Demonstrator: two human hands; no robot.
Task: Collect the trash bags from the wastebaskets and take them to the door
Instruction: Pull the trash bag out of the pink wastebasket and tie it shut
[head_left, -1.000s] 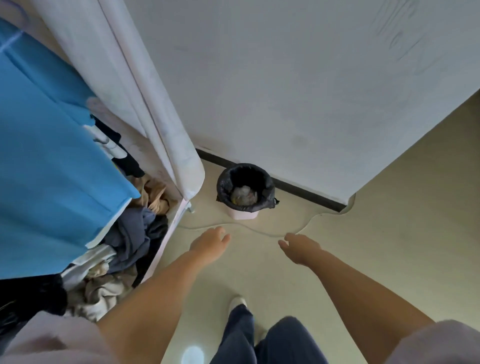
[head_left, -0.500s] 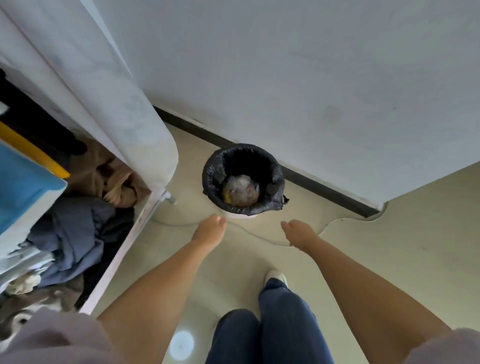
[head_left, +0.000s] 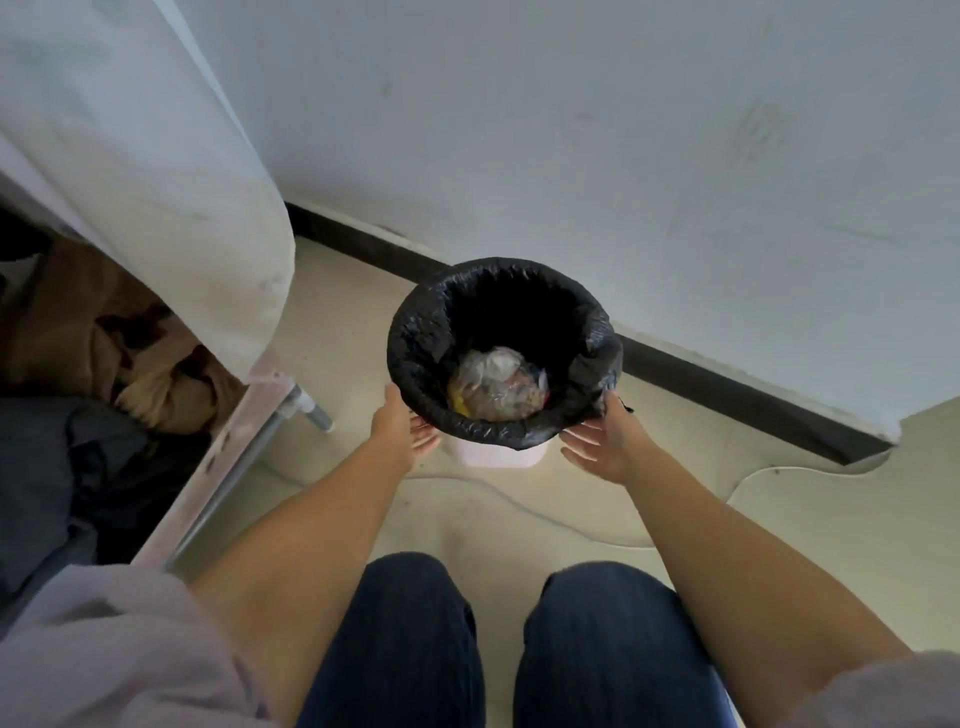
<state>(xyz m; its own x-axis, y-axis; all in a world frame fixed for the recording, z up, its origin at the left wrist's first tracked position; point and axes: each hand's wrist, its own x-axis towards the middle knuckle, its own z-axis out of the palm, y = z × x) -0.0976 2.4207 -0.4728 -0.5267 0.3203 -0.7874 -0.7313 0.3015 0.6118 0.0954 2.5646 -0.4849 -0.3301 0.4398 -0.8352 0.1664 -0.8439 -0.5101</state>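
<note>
A small pale pink wastebasket (head_left: 501, 457) stands on the floor by the wall, lined with a black trash bag (head_left: 431, 322) folded over its rim. Crumpled clear plastic and yellow scraps (head_left: 496, 387) lie inside. My left hand (head_left: 402, 431) is at the bag's near-left rim, fingers spread, touching or almost touching the plastic. My right hand (head_left: 602, 441) is at the near-right rim, palm up and fingers apart, just under the bag's folded edge. Neither hand has closed on the bag.
A white wall with a dark baseboard (head_left: 727, 395) runs behind the basket. At left stands a fabric wardrobe with a white cover (head_left: 156, 182), a metal frame leg (head_left: 306, 410) and piled clothes (head_left: 130, 353). My knees (head_left: 509, 639) are bent over the beige floor.
I have crouched and come closer to the basket. Both hands have moved forward from the floor in front of it up to the bag's rim on either side.
</note>
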